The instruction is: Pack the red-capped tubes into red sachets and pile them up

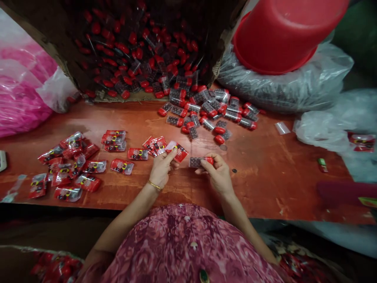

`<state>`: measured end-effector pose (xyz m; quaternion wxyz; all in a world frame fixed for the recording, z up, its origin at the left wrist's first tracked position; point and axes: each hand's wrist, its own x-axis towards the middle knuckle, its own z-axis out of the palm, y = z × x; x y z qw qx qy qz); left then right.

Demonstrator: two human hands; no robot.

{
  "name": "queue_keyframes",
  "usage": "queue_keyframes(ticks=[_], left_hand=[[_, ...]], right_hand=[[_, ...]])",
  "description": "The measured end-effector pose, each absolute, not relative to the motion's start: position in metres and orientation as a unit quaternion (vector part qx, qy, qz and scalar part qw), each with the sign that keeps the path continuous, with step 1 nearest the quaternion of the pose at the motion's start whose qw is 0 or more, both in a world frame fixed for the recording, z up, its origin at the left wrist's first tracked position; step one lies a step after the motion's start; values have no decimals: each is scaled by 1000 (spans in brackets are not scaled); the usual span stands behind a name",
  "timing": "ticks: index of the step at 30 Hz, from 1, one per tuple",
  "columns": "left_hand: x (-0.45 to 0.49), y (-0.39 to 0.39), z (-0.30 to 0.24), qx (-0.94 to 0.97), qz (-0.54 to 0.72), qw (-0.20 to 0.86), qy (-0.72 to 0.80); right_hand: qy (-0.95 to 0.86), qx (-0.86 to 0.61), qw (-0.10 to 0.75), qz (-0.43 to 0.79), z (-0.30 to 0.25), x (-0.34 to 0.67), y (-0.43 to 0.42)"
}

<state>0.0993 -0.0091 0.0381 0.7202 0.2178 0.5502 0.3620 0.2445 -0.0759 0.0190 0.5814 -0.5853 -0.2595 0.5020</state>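
My left hand pinches a small red printed plastic packet just above the reddish table. My right hand grips a clear tube with a red cap, filled with dark beads and held sideways, its open end pointing at the packet. The two hands are close together near the table's front edge. A gold bangle sits on my left wrist.
Several filled red packets lie scattered at the left. A pile of red-capped tubes spills from a tipped cardboard box at the back. A red bucket rests on plastic bags at the right; a pink bag lies far left.
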Motion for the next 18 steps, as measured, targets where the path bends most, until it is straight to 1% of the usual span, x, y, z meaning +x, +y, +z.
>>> queue_keyframes(ticks=[3, 9, 14, 18], left_hand=[[100, -9, 38, 202, 361, 721, 556], [102, -12, 38, 160, 337, 759, 534], [106, -14, 42, 131, 333, 771, 527], [108, -15, 44, 106, 331, 778, 523]], right_hand=[[-267, -588, 594, 480, 25, 243, -79], [-315, -590, 637, 382, 32, 231, -83], [-345, -604, 641, 324, 26, 220, -83], [-342, -609, 645, 309, 19, 217, -82]])
